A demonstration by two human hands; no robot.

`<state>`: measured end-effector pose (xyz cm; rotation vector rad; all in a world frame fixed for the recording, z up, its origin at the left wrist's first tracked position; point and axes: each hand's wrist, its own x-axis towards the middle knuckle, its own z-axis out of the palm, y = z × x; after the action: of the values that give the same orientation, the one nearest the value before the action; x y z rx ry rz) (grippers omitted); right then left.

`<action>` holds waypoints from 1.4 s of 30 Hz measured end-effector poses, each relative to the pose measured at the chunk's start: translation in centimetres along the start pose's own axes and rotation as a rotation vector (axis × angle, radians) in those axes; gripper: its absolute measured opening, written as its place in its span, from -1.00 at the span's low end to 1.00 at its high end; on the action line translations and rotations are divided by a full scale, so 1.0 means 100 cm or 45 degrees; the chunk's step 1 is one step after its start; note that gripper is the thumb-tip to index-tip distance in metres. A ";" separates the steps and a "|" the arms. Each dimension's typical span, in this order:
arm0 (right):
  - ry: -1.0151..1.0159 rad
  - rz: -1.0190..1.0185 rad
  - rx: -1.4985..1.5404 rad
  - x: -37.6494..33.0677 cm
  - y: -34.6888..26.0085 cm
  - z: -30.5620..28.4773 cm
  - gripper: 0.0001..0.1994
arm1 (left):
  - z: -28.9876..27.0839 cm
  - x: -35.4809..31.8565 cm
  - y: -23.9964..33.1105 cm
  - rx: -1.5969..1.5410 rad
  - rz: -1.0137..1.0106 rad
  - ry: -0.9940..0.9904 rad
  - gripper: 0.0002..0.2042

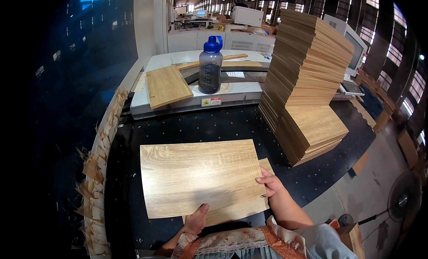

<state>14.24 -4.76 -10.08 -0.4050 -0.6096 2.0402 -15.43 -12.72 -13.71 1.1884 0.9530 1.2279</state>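
Note:
A rectangular wood-grain board (196,174) is held up in front of me over the black table. My left hand (196,220) grips its near edge, thumb on top and the other fingers hidden beneath. At the right edge my right hand (270,182) is closed on the same board, its thumb on the upper face. Partly covered by it, a second wood-grain board (236,211) lies below; whether the two touch I cannot tell. To the right rises a tall stack of similar boards (307,67), with a lower stack (316,127) against its near side.
The black table (232,125) is dotted with small studs. Behind it, a blue-lidded water bottle (210,67) and a loose board (168,86) rest on a white machine ledge. Torn paper strips (91,192) line the left edge. A fan (403,199) stands at the right.

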 end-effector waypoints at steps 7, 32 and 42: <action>0.051 0.000 -0.009 0.000 -0.001 -0.002 -0.33 | 0.021 0.001 0.036 -0.203 0.059 0.109 -0.75; 0.136 0.001 -0.051 0.000 -0.002 -0.004 -0.40 | 0.014 0.006 0.005 -0.548 -0.267 0.184 -0.78; 0.143 -0.005 -0.019 0.000 -0.003 0.005 -0.38 | 0.006 0.008 -0.009 -0.557 -0.340 0.012 -0.63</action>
<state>14.17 -4.73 -9.56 -0.5234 -0.5570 1.9953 -14.60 -12.00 -14.46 0.6880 0.7686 1.1502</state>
